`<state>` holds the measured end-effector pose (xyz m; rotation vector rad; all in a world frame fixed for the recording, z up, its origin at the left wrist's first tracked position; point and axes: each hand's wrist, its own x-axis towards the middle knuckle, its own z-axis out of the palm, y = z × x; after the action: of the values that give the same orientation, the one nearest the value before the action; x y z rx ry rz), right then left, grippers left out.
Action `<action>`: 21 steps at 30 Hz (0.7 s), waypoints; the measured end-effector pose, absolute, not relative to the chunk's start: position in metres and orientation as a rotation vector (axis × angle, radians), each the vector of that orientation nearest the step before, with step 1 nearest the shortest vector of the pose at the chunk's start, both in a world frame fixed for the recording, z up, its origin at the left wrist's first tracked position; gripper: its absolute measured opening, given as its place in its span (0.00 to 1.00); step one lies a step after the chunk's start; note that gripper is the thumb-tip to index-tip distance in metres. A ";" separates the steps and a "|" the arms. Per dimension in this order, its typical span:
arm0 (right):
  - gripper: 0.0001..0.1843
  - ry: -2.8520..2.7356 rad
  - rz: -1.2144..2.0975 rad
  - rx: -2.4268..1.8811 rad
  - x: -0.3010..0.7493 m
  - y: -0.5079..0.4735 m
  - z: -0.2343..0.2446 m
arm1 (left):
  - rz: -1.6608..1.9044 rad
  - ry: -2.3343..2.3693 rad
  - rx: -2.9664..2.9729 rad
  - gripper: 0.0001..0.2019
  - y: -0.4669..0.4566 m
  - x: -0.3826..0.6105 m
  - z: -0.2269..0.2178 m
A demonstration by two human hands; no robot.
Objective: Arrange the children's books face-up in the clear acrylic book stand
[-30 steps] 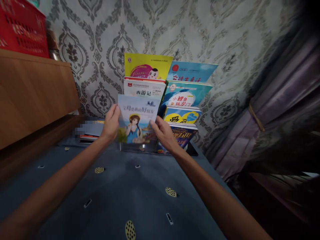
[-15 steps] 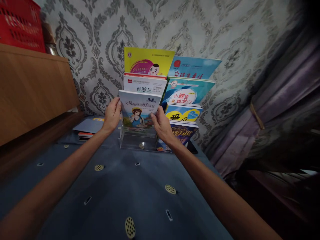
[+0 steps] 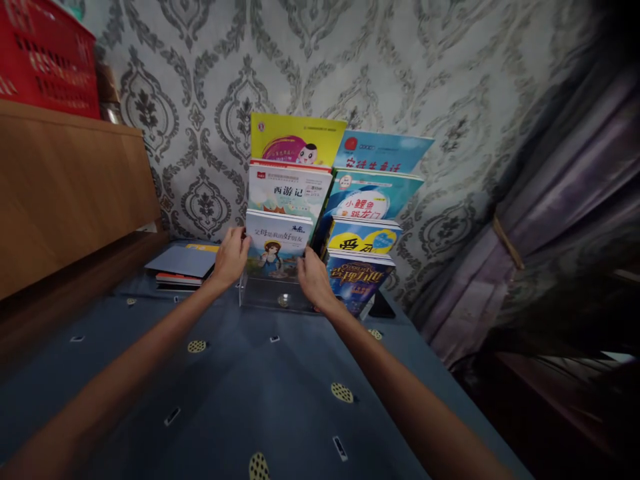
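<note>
I hold a light blue book with a cartoon girl on its cover [image 3: 277,245] by both side edges. My left hand [image 3: 231,257] grips its left edge and my right hand [image 3: 311,277] grips its right edge. The book stands upright in the left column of a clear tiered rack [image 3: 273,297], in front of a white book [image 3: 289,191] and a yellow book [image 3: 295,139]. The rack's lowest clear pocket below the held book shows nothing in it.
The right column holds several blue and yellow books [image 3: 365,233]. A flat stack of books [image 3: 183,265] lies left of the rack on the blue patterned cloth [image 3: 260,393]. A wooden cabinet [image 3: 65,193] with a red crate [image 3: 47,60] is left; curtains [image 3: 565,200] hang right.
Both hands have carried the girl-cover book back and down, from in front of the rack into its left column, so more of its cover is now hidden behind the clear pocket.
</note>
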<state>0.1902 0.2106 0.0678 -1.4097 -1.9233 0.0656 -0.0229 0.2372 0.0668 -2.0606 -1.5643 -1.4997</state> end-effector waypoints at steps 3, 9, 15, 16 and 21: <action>0.18 -1.909 0.067 -1.561 0.186 0.212 0.075 | -1.365 -1.649 -2.063 0.08 0.240 -0.023 0.068; 0.18 -1.879 0.119 -1.800 0.179 0.215 0.092 | -1.238 -1.764 -2.031 0.09 0.244 -0.019 0.075; 0.19 -1.855 0.154 -1.879 0.178 0.214 0.099 | -1.262 -1.808 -1.940 0.08 0.245 -0.011 0.078; 0.19 -1.850 0.155 -1.891 0.177 0.214 0.099 | -1.248 -1.820 -1.937 0.09 0.245 -0.010 0.079; 0.19 -1.879 0.109 -1.929 0.173 0.212 0.101 | -1.087 -1.898 -1.923 0.11 0.237 -0.007 0.088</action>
<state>0.1729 0.2125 0.1013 -1.9288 -1.8790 0.1094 -0.0065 0.2368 0.0880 -1.9226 -1.8981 -1.0873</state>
